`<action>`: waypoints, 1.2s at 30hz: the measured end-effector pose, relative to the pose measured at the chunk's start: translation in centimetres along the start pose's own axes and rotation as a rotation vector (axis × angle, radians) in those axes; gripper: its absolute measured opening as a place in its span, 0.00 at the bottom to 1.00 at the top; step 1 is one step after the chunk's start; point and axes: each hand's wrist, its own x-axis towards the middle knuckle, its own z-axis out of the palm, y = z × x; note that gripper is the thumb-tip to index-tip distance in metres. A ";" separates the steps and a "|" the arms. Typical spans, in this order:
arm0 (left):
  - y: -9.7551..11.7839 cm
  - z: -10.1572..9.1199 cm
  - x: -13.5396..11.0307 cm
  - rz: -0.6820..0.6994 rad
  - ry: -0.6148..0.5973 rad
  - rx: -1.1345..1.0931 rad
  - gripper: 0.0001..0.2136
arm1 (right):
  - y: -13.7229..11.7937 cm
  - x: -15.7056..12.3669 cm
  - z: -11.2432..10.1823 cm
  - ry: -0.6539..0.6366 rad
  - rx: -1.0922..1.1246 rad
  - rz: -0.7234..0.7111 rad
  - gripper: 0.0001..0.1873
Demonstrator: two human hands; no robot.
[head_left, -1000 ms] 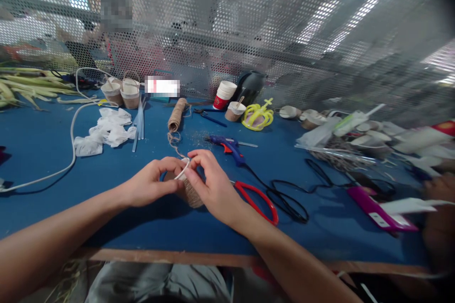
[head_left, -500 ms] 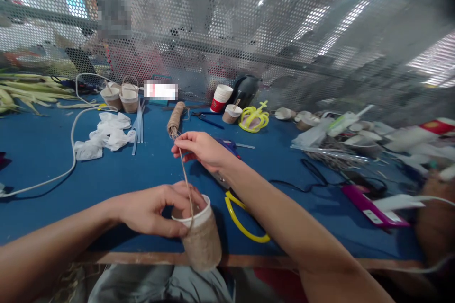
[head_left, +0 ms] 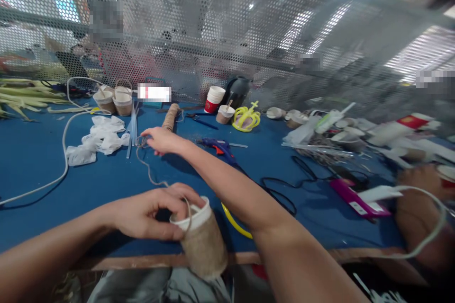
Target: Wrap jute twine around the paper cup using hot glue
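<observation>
My left hand [head_left: 152, 215] is closed on the rim of a paper cup [head_left: 202, 241] wrapped in brown twine, held tilted over the table's near edge. A strand of twine [head_left: 149, 173] runs slack from the cup up to my right hand [head_left: 159, 139], which reaches far forward and pinches the strand. Just beyond that hand lies the twine spool [head_left: 170, 116] on the blue table [head_left: 42, 184].
A blue glue gun [head_left: 218, 146] with black cord, a yellow scissor handle [head_left: 234, 225], crumpled white wrappers [head_left: 101, 135], a white cable [head_left: 64, 151], finished cups [head_left: 113, 99], a yellow crown [head_left: 245, 118] and clutter lie about. Another person's hand [head_left: 421, 177] is at right. Mesh screen behind.
My right hand let go of the cup, drew the twine up, then swung left and further toward the spool. My left hand pulled the cup back to the table's near edge.
</observation>
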 end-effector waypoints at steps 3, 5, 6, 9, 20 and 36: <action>-1.0 -0.8 -0.1 -0.066 0.205 -0.001 0.08 | 1.8 -1.5 -3.4 0.145 -0.131 0.006 0.17; -1.8 -1.2 -0.1 -0.109 0.314 0.030 0.10 | 3.8 -3.2 -6.2 0.267 -0.215 0.040 0.12; -2.2 -1.4 0.0 -0.123 0.356 0.033 0.10 | 4.9 -4.2 -7.4 0.320 -0.253 0.067 0.08; -3.0 -1.6 0.2 -0.146 0.451 0.017 0.11 | 8.9 -7.1 -9.7 0.389 -0.325 0.166 0.06; -3.3 -1.7 0.3 -0.202 0.458 0.024 0.11 | 12.3 -9.4 -9.1 0.521 -0.063 0.240 0.09; -3.6 -2.1 0.5 -0.233 0.601 -0.119 0.13 | 4.7 -16.5 -4.9 0.353 0.082 0.126 0.09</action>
